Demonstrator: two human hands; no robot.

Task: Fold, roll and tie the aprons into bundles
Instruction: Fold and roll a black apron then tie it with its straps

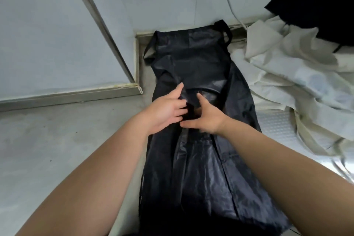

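A shiny black apron [191, 59] lies stretched lengthwise on a grey surface, its neck strap [228, 32] at the far end by the wall. Its long sides are folded inward, so it forms a narrow strip. My left hand [164, 111] and my right hand [206, 119] meet over the apron's middle. Both rest on the fabric with fingers curled around a dark fold or strap between them. What exactly they pinch is hidden by the fingers.
A heap of crumpled white cloth [287, 74] lies to the right of the apron. Dark fabric [316, 2] hangs at the upper right. A grey cable [229, 4] runs down the wall. A metal ledge [76, 94] borders the surface at left.
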